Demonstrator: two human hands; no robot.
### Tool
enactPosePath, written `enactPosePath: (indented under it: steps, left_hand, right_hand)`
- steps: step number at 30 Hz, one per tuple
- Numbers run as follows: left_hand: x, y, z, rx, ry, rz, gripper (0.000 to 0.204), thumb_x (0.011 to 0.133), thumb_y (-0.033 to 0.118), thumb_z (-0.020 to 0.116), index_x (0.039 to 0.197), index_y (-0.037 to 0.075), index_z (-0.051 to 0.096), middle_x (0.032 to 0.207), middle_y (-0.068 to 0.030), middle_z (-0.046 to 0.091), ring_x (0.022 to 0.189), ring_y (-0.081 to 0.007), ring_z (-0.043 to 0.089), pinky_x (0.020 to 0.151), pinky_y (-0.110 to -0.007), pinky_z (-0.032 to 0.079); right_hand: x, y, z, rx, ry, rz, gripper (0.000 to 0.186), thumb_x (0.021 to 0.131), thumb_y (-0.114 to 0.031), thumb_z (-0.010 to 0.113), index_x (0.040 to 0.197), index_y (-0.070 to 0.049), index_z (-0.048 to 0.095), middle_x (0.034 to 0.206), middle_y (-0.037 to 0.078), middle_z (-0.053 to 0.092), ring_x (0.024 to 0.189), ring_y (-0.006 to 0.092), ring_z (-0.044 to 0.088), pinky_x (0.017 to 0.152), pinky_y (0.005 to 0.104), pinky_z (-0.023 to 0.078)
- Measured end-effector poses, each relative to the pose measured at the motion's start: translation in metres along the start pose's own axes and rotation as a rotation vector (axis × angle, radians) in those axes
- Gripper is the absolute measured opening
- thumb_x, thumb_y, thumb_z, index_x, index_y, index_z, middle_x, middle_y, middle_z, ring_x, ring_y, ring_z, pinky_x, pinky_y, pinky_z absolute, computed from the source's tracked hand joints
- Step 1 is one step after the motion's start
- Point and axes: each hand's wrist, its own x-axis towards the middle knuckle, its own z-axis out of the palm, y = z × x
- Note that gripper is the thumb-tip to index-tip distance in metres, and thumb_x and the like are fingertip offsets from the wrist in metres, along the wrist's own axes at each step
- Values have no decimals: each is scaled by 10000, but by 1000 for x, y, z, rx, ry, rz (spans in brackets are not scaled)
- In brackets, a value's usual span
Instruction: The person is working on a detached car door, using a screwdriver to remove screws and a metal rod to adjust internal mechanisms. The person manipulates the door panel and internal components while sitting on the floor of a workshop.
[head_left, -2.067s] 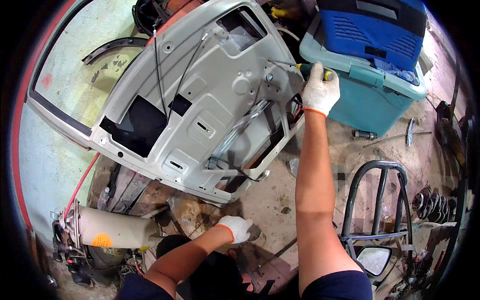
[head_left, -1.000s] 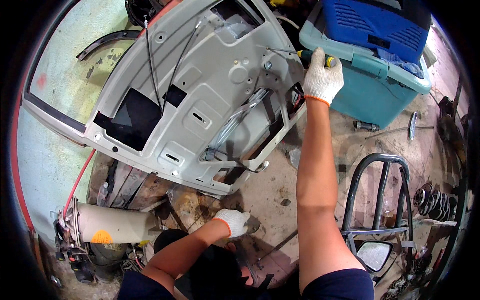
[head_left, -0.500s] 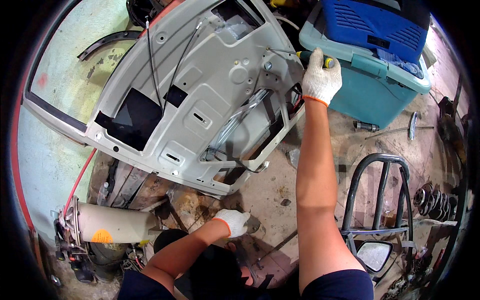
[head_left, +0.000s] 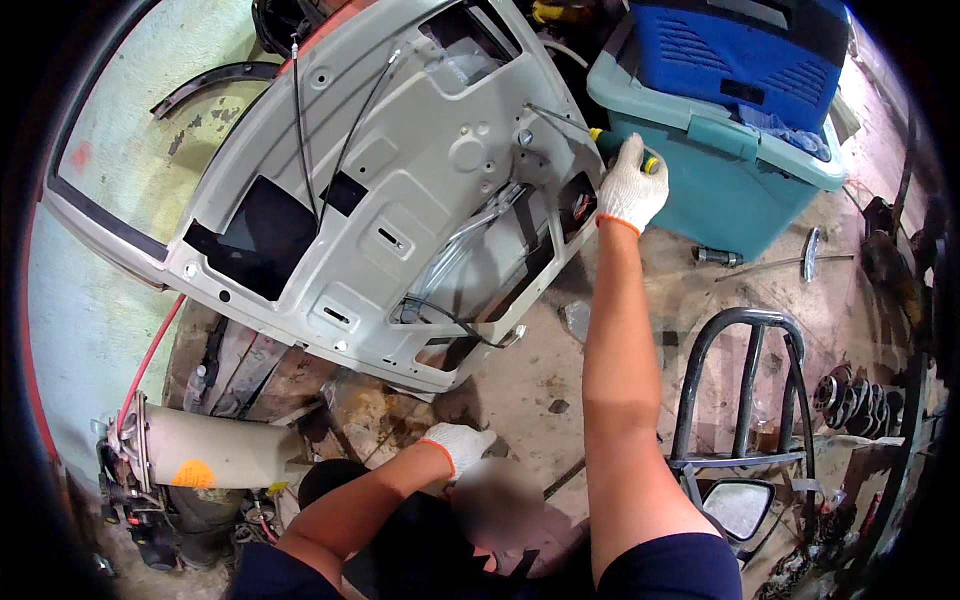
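Note:
A screwdriver with a green and yellow handle [head_left: 604, 139] is gripped in my right hand [head_left: 634, 188], which wears a white knit glove with an orange cuff. Its thin shaft reaches left to the upper right part of a bare grey car door [head_left: 400, 185], and the tip meets the metal there. Lower down, my gloved left hand [head_left: 458, 447] hovers near my legs, apart from the door. Its fingers look curled in; whether they hold anything is hidden. Two dark cables [head_left: 299, 130] run across the door, and openings show the metal rail mechanism inside.
A teal storage box [head_left: 720, 180] with a blue case [head_left: 740, 55] on top stands beside my right hand. A black tubular frame [head_left: 750, 390] and a mirror [head_left: 738, 508] lie at the right. At lower left is a beige cylinder [head_left: 215, 448] with a red hose [head_left: 152, 365].
The view has shifted slightly, moving the door and boxes a little left. My right hand sits a bit lower, with the screwdriver shaft more tilted. My left hand stays near my legs.

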Motion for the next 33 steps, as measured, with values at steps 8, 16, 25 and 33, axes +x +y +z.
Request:
enactPosePath:
  steps: [8,16,25,33]
  left_hand:
    - [-8,10,0,-8,-65,-11,499,909,410,485,1289,90,531,1040,-248,677,961,-440,645,845,-534,494]
    - [-11,13,0,1,-70,-15,482,923,422,473,1272,96,539,1042,-248,674,968,-444,639,841,-534,490]
    - [-15,16,0,5,-24,34,458,907,380,498,1233,61,539,1010,-248,673,941,-445,637,809,-536,491]
    - [-19,19,-4,-10,-27,34,477,889,372,520,1238,47,534,1041,-251,665,951,-448,632,808,-534,494]
  right_hand:
    - [-16,0,-12,76,-53,105,358,893,-295,708,992,45,657,815,126,661,686,156,596,658,313,515]
    - [-31,-16,-22,204,-112,251,288,923,-229,684,1060,18,623,769,64,608,579,107,536,504,273,457]
    - [-8,-79,-17,-423,-287,-224,415,854,-350,659,1080,-4,622,998,252,687,946,429,661,857,418,522]
    - [40,-85,-21,-719,-560,-268,531,877,-459,634,1086,28,659,937,218,703,891,294,704,760,368,537]
